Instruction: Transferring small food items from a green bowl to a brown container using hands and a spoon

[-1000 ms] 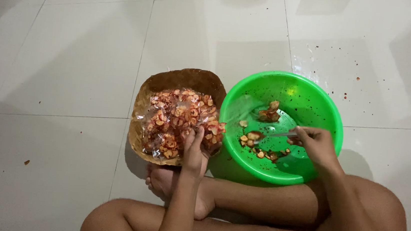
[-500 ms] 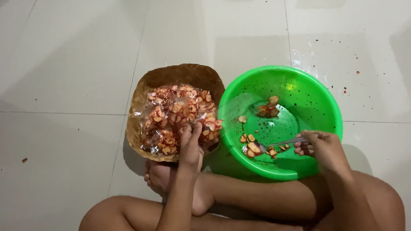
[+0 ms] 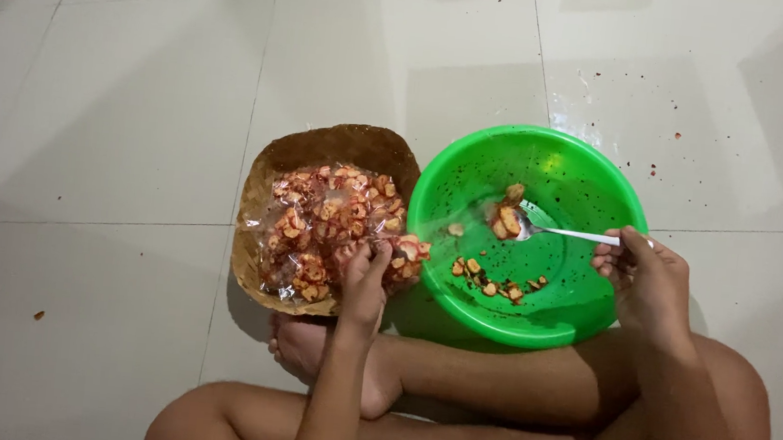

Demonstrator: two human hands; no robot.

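Note:
I sit cross-legged on a tiled floor. My left hand [image 3: 364,280] grips the near edge of a clear plastic bag of reddish chips [image 3: 328,228] that lies in a brown woven tray [image 3: 341,145]. My right hand [image 3: 646,278] holds a metal spoon [image 3: 562,233] by its handle. The spoon's bowl reaches into a green plastic basin [image 3: 587,172] and touches a small heap of chips [image 3: 507,217]. More chip pieces [image 3: 491,279] lie scattered on the basin's bottom.
My bare foot [image 3: 302,350] and legs [image 3: 491,378] lie right below the tray and basin. Red crumbs [image 3: 666,151] dot the white floor tiles to the right, and one crumb [image 3: 39,315] lies at the left.
My right hand has swung the spoon from the basin's near side up to the small heap in its middle. The left hand stays on the bag.

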